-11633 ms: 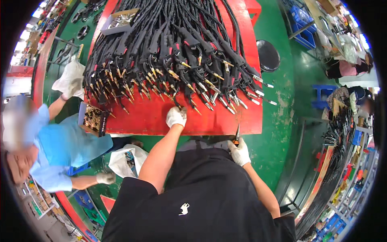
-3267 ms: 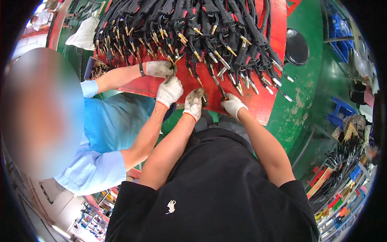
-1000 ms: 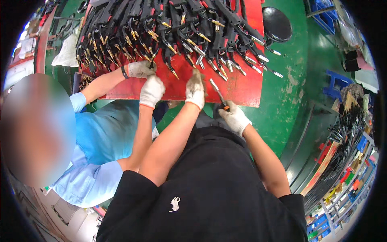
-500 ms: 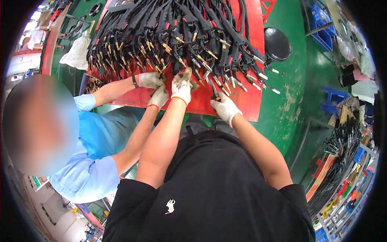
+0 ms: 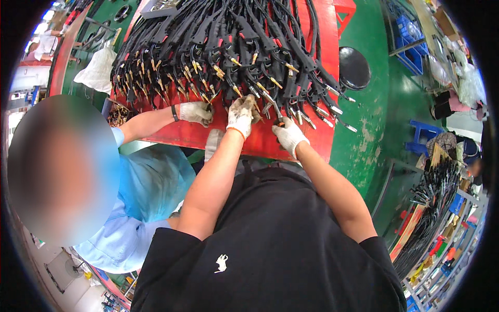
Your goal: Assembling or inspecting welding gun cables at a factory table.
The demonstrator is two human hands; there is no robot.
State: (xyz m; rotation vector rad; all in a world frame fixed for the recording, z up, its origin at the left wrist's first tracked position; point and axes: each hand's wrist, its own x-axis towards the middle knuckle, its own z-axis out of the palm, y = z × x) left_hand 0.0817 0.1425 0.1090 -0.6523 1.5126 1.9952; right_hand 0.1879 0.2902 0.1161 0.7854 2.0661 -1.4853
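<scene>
A big pile of black cables (image 5: 234, 41) with brass tips lies on a red table (image 5: 312, 130). My left hand (image 5: 241, 112), in a dirty white glove, is closed on the end of one black cable at the pile's near edge. Just to its right, my gloved right hand (image 5: 288, 135) grips a thin hand tool (image 5: 274, 110) with an orange spot at the grip. The tool's tip points up into the cable ends beside my left hand. What the tool touches is hidden among the cables.
A person in a light blue top stands at my left, one gloved hand (image 5: 196, 112) on the cable ends, the other (image 5: 212, 143) at the table edge. A black round stool (image 5: 354, 67), blue crates (image 5: 410, 52), a white bag (image 5: 99, 70) and a cable rack (image 5: 431, 208) surround the table.
My left hand has stayed on the cable ends while my right hand moved up with the tool to meet it. The person's hands have spread apart along the table edge.
</scene>
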